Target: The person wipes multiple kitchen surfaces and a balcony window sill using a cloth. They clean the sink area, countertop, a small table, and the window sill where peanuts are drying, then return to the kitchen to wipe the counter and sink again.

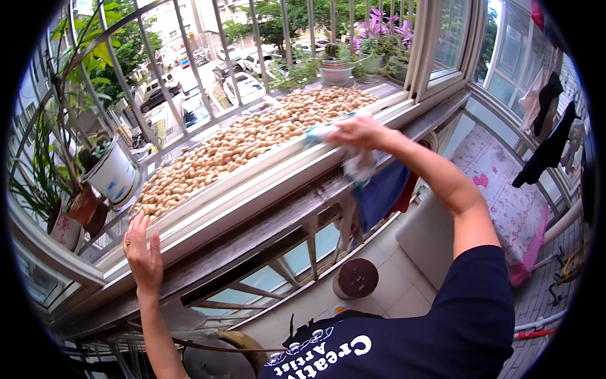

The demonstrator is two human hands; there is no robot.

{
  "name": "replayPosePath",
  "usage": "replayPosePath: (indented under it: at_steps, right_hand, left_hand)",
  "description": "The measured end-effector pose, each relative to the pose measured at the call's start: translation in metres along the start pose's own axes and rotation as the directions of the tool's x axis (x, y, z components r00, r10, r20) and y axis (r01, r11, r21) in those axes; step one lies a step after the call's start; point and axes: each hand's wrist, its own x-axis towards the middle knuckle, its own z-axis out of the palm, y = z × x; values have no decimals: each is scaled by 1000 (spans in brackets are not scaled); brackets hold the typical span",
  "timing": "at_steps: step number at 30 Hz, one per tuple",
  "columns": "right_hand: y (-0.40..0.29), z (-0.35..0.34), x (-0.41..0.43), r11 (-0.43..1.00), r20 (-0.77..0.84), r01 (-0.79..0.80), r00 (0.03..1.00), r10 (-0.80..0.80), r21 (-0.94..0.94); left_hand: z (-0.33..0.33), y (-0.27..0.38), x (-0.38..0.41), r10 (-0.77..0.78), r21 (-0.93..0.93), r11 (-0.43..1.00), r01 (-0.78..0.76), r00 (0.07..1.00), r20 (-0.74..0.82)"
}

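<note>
My right hand grips a white and teal cloth on the window track, its loose end hanging down over the inner edge. My left hand rests with fingers extended on the left part of the window frame, beside the near left end of the peanuts; it holds nothing. A long heap of unshelled peanuts lies on the outer ledge, between the track and the metal bars.
Potted plants stand outside: a white pot at the left, a ribbed pot at the back. Below the sill are a dark wooden ledge, a hanging blue cloth and a round brown stool. Clothes hang at the right.
</note>
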Motion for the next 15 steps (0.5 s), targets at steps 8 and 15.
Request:
replayPosePath:
  at_steps: [8,15]
  right_hand:
    - [202,-17,-55,820,41,-530,834,550,-215]
    - [221,-8,-36,841,0,-498,861,509,-213]
  left_hand:
    - [42,47,37,-2,-5,1000,3,991,132]
    - [40,49,35,-81,-4,997,83,981,174]
